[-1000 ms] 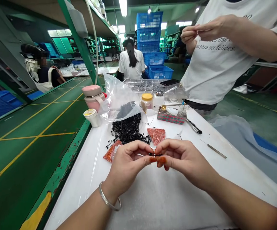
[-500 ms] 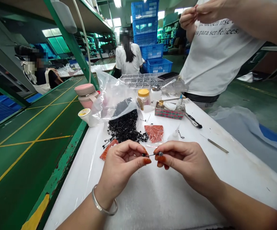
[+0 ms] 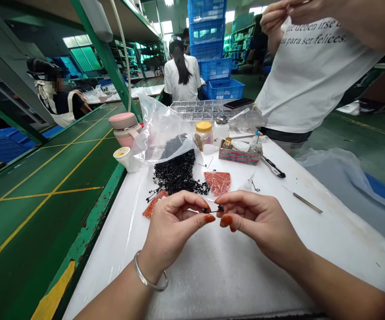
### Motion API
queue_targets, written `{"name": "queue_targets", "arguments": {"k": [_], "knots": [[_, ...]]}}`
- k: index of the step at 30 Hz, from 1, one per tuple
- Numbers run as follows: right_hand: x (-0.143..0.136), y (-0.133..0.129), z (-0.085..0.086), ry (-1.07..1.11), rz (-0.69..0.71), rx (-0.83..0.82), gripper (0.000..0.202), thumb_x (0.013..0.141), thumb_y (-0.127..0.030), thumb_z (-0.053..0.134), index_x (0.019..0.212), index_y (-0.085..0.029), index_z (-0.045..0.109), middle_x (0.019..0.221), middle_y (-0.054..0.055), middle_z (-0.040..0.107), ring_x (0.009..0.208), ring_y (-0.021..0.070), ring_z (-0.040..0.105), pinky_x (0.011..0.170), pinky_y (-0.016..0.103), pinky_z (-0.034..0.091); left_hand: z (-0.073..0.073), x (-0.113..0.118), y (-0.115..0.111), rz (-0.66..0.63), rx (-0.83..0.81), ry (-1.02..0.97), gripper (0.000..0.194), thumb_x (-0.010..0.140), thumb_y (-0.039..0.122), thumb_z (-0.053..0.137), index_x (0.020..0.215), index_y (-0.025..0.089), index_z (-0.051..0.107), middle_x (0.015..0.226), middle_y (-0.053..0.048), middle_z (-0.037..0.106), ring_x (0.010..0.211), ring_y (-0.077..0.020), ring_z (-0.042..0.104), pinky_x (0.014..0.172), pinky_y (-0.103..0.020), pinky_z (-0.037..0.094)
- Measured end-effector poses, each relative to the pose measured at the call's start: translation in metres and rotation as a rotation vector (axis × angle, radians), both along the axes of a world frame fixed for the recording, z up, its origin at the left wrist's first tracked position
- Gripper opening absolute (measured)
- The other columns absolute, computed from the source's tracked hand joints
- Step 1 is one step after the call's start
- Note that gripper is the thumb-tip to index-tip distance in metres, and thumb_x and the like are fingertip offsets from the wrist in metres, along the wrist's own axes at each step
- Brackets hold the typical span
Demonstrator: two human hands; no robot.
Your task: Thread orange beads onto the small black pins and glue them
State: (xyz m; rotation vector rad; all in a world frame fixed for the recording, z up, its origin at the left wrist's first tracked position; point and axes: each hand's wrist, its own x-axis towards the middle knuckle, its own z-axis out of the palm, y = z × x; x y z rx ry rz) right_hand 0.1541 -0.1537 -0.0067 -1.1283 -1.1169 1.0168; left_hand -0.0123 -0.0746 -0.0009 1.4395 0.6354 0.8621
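Above the white table, my left hand (image 3: pixel 179 224) pinches one end of a small black stick-like part (image 3: pixel 213 211) between thumb and forefinger. The part lies nearly level, its thin shaft bridging the two hands. At its knobbed black end are the closed fingertips of my right hand (image 3: pixel 257 220); how firmly they grip is hard to see. Just beyond the hands spreads a heap of similar black parts (image 3: pixel 175 173), spilling from a clear plastic bag (image 3: pixel 159 120). One bag of small orange pieces (image 3: pixel 217 182) lies behind the fingertips, another orange bag (image 3: pixel 153 205) by my left hand.
Behind the heap stand a yellow-lidded jar (image 3: pixel 203 134), a patterned box (image 3: pixel 241 155) and a compartment tray (image 3: pixel 195 110). A cutter knife (image 3: pixel 273 168) and a needle-like tool (image 3: pixel 307 202) lie right. A pink flask (image 3: pixel 125 129) stands left. A person (image 3: pixel 312 80) stands across the table.
My right fingers have shifted on the black part, so its knobbed end shows more from the side. The whole scene sits slightly further right as the camera turned.
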Motion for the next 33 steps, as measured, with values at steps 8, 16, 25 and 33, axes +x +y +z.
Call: {"name": "queue_targets", "arguments": {"k": [8, 16, 25, 33], "knots": [[0.000, 0.001, 0.001, -0.044, -0.055, -0.017, 0.015, 0.076, -0.027, 0.074, 0.090, -0.024, 0.073, 0.070, 0.001, 0.068, 0.058, 0.0103, 0.059, 0.054, 0.022, 0.050, -0.005, 0.000, -0.002, -0.068, -0.007, 0.040, 0.014, 0.069, 0.019, 0.080, 0.078, 0.016, 0.069, 0.083, -0.003, 0.071, 0.075, -0.0149, 0.068, 0.067, -0.023, 0.057], [0.011, 0.008, -0.004, 0.148, 0.107, -0.136, 0.019, 0.075, -0.033, 0.075, 0.090, -0.021, 0.073, 0.074, 0.002, 0.068, 0.064, 0.0108, 0.058, 0.057, 0.023, 0.047, -0.002, 0.000, -0.002, -0.148, 0.058, 0.055, 0.008, 0.081, 0.022, 0.069, 0.080, 0.015, 0.073, 0.078, -0.005, 0.072, 0.073, -0.0138, 0.066, 0.067, -0.023, 0.055], [0.012, 0.012, -0.010, 0.373, 0.258, -0.299, 0.021, 0.072, -0.027, 0.077, 0.089, -0.019, 0.068, 0.071, -0.002, 0.062, 0.057, 0.0056, 0.052, 0.056, 0.019, 0.042, -0.010, 0.005, -0.002, -0.047, 0.072, 0.065, 0.017, 0.079, 0.016, 0.070, 0.095, 0.017, 0.071, 0.087, -0.004, 0.069, 0.078, -0.0128, 0.064, 0.067, -0.021, 0.053], [0.008, 0.013, -0.016, 0.315, 0.234, -0.268, 0.022, 0.073, -0.028, 0.077, 0.093, -0.020, 0.070, 0.079, -0.001, 0.064, 0.065, 0.0064, 0.054, 0.059, 0.020, 0.042, -0.014, 0.006, 0.000, -0.013, 0.295, 0.157, 0.005, 0.080, 0.019, 0.070, 0.082, 0.018, 0.073, 0.084, -0.005, 0.066, 0.078, -0.0135, 0.062, 0.064, -0.022, 0.048]]}}
